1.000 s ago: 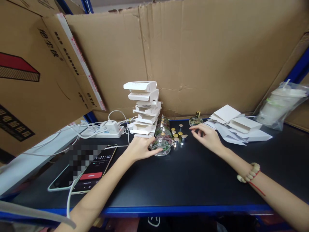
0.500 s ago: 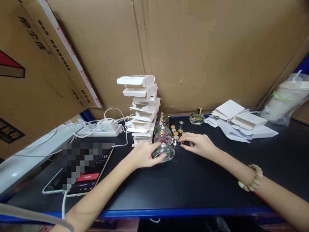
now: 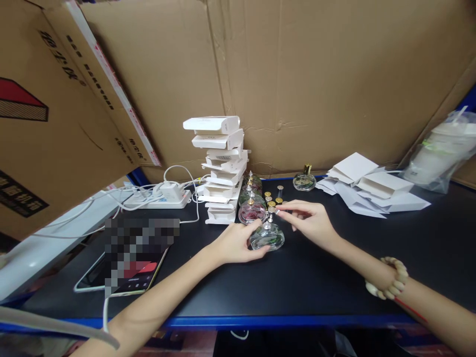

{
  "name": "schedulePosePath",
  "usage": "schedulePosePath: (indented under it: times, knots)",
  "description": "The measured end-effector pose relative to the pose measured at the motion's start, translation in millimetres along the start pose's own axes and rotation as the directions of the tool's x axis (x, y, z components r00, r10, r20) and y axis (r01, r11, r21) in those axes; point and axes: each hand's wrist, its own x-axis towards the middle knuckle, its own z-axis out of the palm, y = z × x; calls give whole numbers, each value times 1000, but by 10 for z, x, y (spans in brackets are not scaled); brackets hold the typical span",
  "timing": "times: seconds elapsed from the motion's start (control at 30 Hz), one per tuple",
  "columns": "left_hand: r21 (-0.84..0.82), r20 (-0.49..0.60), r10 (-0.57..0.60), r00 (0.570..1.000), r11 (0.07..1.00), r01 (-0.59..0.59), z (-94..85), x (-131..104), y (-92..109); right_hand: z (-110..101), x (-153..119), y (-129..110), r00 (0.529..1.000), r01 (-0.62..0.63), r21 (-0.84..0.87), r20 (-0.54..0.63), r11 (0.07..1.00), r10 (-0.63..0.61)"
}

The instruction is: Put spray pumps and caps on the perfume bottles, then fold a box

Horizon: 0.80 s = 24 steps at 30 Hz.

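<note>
My left hand point(image 3: 240, 243) grips a clear glass bottle point(image 3: 268, 239) by its left side; the bottle stands on the black table with a silver neck on top. Just right of it, my right hand point(image 3: 310, 220) pinches a small silver piece point(image 3: 277, 211) between thumb and fingertips. Behind the held bottle is a row of similar bottles, the nearest a pinkish one point(image 3: 252, 210). Several gold and silver caps point(image 3: 271, 204) stand beside that row, close to my right fingertips.
Left of the bottles rises a stack of white boxes point(image 3: 223, 178). Further left are a power strip point(image 3: 178, 198), cables and a phone point(image 3: 139, 277). A gold-capped bottle point(image 3: 304, 181), folded white cartons point(image 3: 386, 187) and a bagged cup point(image 3: 431, 151) are at the back right.
The clear bottle has moved right, away from the row, with my left hand round it. My right fingers have closed on a small silver piece. The view has shifted slightly.
</note>
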Motion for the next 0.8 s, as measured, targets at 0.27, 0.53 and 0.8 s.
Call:
schedulePosePath:
  times: [0.27,0.53,0.8]
  knots:
    - [-73,19,16,1000,997,-14,33,25,12,145,-77,-159,913,401,-59,-57,914,-405]
    - [-59,45,11,999,998,-8,25,21,20,142,-70,-158,897,436,-105,-21,894,-441]
    - [-75,79,-48,996,996,54,26,23,35,146,-69,-156,893,450,-90,16,889,-450]
